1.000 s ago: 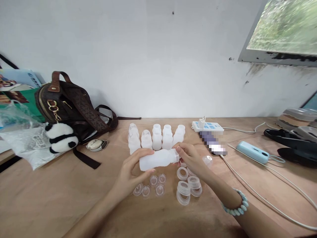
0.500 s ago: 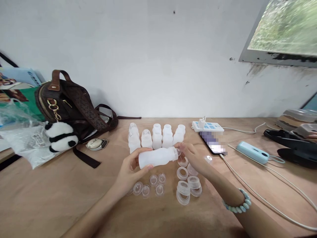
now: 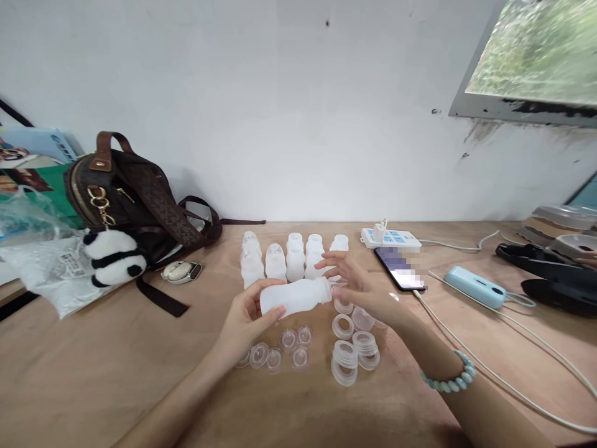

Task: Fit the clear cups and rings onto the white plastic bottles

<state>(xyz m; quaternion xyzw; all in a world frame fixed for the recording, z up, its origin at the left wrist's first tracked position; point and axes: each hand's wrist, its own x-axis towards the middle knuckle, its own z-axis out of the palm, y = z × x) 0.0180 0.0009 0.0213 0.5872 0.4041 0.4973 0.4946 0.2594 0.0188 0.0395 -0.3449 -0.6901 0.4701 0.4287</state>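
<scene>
My left hand (image 3: pixel 249 320) is wrapped round a frosted white baby bottle (image 3: pixel 293 298), which lies almost level with its neck to the right. At the neck, my right hand (image 3: pixel 352 283) has its fingers apart and the thumb close to the bottle's mouth; whether it touches cannot be made out. Behind the hands stand several more bottles (image 3: pixel 295 264), some with clear caps (image 3: pixel 275 250). In front lie several clear bottle nipples (image 3: pixel 288 339). To the right of these are translucent collar rings (image 3: pixel 346 353), some stacked.
A brown backpack (image 3: pixel 135 193) with a panda plush (image 3: pixel 116 258) sits at the left, near a computer mouse (image 3: pixel 178 271). On the right are a power strip (image 3: pixel 396 238), a phone (image 3: pixel 398 269), a blue power bank (image 3: pixel 476 287) and a white cable (image 3: pixel 459 336).
My right hand's fingers have spread and lifted away from the bottle's mouth, where they were closed before. The left hand still holds the bottle in nearly the same place.
</scene>
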